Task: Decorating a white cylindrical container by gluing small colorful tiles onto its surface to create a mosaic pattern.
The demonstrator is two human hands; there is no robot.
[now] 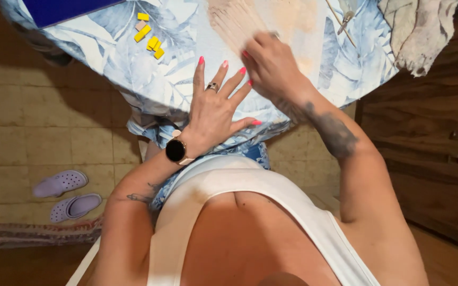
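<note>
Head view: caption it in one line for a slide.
Left hand flat on a leaf-print tablecloth; right hand over pale wooden sticks.

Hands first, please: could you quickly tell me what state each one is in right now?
Left hand: open, fingers spread flat on the tablecloth.
Right hand: blurred; cannot tell if it holds anything.

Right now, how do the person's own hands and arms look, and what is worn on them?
Both arms are bare, without sleeves. The left hand has bright pink nails, a ring and, on the wrist, a round black watch. A dark tattoo marks the left forearm. The right hand also has pink nails, and a larger dark tattoo covers its forearm.
</note>
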